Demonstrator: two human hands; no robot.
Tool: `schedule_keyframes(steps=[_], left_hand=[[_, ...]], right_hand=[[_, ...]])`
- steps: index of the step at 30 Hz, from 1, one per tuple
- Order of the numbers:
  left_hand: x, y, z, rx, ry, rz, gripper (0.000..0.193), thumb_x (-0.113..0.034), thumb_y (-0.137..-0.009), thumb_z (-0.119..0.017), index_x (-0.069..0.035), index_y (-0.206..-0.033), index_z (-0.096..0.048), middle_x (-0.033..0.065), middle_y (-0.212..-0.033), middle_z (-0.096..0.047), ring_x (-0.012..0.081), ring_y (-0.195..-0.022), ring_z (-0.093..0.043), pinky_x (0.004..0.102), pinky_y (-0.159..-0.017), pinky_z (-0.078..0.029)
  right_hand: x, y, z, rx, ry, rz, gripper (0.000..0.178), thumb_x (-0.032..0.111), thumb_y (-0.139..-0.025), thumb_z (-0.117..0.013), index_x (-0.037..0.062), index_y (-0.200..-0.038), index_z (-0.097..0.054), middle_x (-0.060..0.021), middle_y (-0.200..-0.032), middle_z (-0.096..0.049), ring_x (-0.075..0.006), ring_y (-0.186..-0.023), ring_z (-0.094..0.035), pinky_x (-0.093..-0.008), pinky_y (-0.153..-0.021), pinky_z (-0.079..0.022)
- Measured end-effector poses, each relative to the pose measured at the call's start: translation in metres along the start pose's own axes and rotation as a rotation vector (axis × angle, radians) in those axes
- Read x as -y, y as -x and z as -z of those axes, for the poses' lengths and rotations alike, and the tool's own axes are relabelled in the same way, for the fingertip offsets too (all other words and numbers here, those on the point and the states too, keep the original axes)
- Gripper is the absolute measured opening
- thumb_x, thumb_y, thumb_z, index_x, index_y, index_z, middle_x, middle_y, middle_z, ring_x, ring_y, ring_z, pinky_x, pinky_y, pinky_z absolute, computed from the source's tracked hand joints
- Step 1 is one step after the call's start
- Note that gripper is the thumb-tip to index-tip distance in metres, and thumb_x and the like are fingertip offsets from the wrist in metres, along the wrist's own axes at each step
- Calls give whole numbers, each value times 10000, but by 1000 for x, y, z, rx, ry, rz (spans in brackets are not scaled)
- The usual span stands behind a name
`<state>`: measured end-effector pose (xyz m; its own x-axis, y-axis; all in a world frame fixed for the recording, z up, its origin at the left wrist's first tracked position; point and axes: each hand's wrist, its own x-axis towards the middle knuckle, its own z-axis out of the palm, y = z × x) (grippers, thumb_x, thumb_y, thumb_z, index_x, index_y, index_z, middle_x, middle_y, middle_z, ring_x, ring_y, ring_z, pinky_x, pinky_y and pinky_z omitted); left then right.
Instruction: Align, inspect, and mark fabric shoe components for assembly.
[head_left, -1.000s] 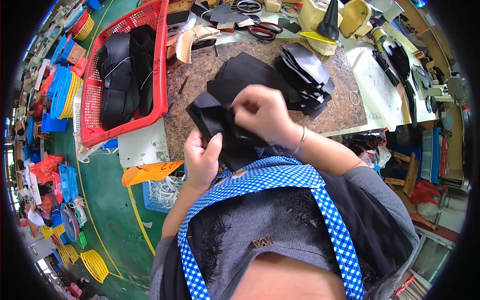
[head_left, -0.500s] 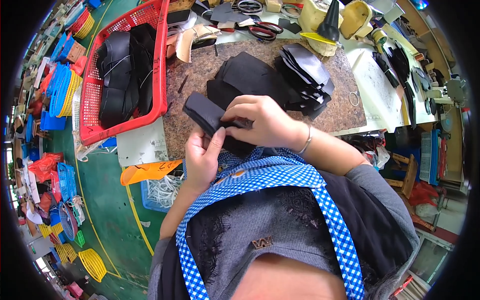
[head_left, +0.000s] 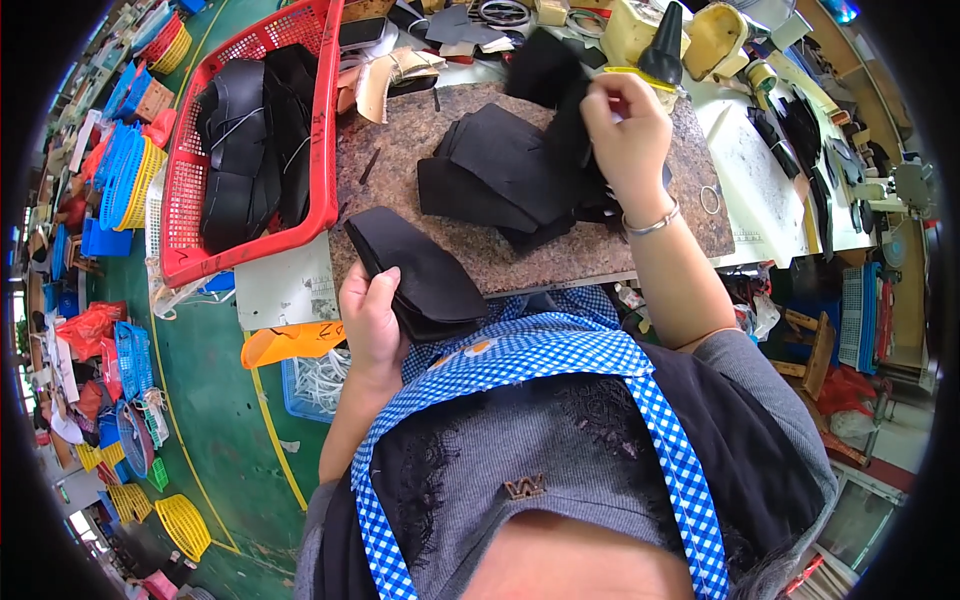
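Note:
My left hand (head_left: 374,318) grips a thick stack of black leather-like pieces (head_left: 425,275) at the near edge of the work board, thumb on top. My right hand (head_left: 630,125) is raised over the far right of the board, fingers pinched on a black leather-like piece (head_left: 547,68) that is blurred by motion. Below and left of it, a loose pile of black cut pieces (head_left: 500,165) lies on the speckled brown board (head_left: 385,150). The grey-topped stack at the right of the pile is mostly hidden behind my right hand and the blurred piece.
At the left stands a red plastic basket (head_left: 325,190) with tied bundles of black pieces. Scissors, scraps and a phone (head_left: 362,34) line the back. A black cone-shaped tool (head_left: 664,50) stands at the back right. A metal ring (head_left: 710,200) lies at the board's right.
My right hand has left the held stack and moved up and right, where a black piece now hangs from its fingers. My left hand has shifted slightly left and down with the stack.

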<state>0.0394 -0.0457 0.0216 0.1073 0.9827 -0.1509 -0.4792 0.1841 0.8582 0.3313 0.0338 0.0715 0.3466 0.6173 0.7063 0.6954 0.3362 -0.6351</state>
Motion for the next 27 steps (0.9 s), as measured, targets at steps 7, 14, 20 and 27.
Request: schedule_keyframes(steps=[7, 14, 20, 27], left_hand=[[4, 3, -31, 55, -284, -114, 109, -58, -954, -587, -24, -1057, -598, -25, -929, -606, 22, -803, -508, 189, -720, -430], [-2, 4, -23, 92, -217, -110, 106, -40, -938, -580, -13, -1038, -599, -46, -874, -578, 12, -741, -479, 181, -674, -411], [5, 1, -30, 97, -193, -74, 111, -51, -950, -586, -27, -1057, -603, -28, -944, -622, 14, -797, -530, 173, -741, -438], [4, 0, -18, 114, -30, -110, 284, -42, -942, -531, 27, -1215, -566, 75, -1089, -650, 124, -947, -622, 273, -863, -511]], right_hand=[[64, 61, -5, 928, -398, 148, 241, 82, -732, -769, 7, -946, -687, -133, -917, -661, -290, -799, -663, -359, -703, -551], [60, 63, -11, 712, -446, -546, 117, 47, -807, -661, -38, -873, -707, -23, -716, -668, -48, -646, -584, -211, -578, -481], [70, 73, -13, 660, -347, 252, 108, 9, -712, -698, -7, -816, -671, -109, -754, -657, -235, -656, -658, -312, -594, -538], [58, 56, -11, 603, -390, -383, 70, 61, -822, -642, -5, -843, -645, 8, -750, -604, -67, -658, -576, -243, -532, -474]])
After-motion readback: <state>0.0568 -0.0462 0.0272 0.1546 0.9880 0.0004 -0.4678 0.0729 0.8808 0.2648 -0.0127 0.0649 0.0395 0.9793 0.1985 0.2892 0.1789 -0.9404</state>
